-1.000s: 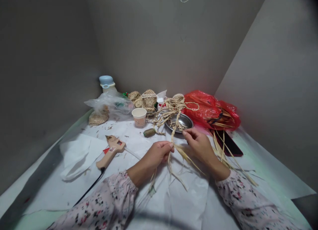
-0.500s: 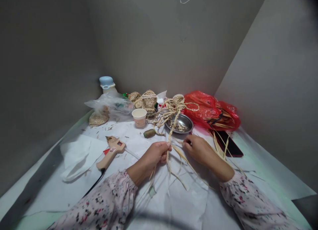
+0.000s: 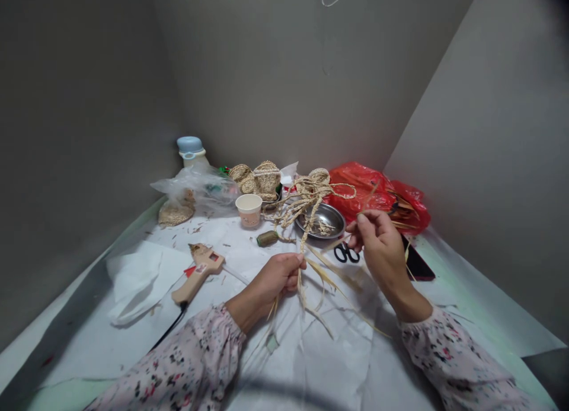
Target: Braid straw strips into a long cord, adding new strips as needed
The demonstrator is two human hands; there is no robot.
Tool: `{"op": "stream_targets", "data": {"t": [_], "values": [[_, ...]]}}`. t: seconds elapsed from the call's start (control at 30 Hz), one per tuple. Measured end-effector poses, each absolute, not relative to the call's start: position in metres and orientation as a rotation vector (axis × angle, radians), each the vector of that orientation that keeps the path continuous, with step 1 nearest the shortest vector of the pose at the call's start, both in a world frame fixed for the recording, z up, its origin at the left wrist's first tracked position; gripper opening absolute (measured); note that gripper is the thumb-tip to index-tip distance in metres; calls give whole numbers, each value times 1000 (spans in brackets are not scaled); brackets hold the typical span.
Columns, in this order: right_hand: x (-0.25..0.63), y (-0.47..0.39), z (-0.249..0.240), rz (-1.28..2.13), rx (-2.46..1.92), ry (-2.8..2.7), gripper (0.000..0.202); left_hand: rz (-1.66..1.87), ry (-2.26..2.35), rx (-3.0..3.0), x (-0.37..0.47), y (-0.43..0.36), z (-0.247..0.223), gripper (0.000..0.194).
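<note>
My left hand (image 3: 276, 276) pinches the lower end of a pale straw braid (image 3: 306, 233), just above the place where it splits into loose strands (image 3: 325, 276). From there the braid runs up to a looped bundle of the same cord (image 3: 306, 192). My right hand (image 3: 381, 251) is raised to the right, thumb and fingers closed on one straw strand (image 3: 335, 244) that stretches from the braid. A thin tip of straw shows above those fingers. Black-handled scissors (image 3: 347, 253) lie beside the right hand, their blades mostly hidden.
A steel bowl (image 3: 341, 224) with straw scraps stands behind the braid, near a paper cup (image 3: 249, 205) and thread spool (image 3: 267, 238). Left lies a glue gun (image 3: 200, 275) with its cord. At right are a red plastic bag (image 3: 360, 189) and a phone (image 3: 420, 263).
My right hand has lifted and moved right, away from the braid, drawing the strand with it. The scissors have come into sight. My left hand keeps its place on the braid.
</note>
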State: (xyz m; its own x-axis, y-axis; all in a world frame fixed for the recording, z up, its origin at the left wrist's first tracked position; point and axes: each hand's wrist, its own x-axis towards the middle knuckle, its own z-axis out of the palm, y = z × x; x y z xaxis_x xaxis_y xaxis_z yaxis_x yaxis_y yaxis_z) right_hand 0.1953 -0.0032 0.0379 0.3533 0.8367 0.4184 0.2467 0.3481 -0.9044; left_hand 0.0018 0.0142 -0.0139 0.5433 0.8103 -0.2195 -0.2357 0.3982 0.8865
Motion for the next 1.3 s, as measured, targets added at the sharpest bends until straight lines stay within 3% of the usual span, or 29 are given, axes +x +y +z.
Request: {"op": "stream_targets", "data": {"t": [0.23,0.43,0.6,0.87,1.1,1.3], "values": [[176,-32,45,305,-999,-1342,9,748,722,908,2,14,-12,23],[167,-49,32,-149,-727,-2177,22,787,727,848,2,15,-10,27],[159,-45,22,-99,-701,-2533,16,790,698,831,1,14,-8,32],[162,-48,16,217,-635,-2229,28,791,727,869,2,13,-10,32],[162,-21,9,156,-1289,-1725,14,743,662,924,2,14,-13,26],[165,-11,2,332,-1324,-1754,21,763,689,965,4,11,-10,30]]}}
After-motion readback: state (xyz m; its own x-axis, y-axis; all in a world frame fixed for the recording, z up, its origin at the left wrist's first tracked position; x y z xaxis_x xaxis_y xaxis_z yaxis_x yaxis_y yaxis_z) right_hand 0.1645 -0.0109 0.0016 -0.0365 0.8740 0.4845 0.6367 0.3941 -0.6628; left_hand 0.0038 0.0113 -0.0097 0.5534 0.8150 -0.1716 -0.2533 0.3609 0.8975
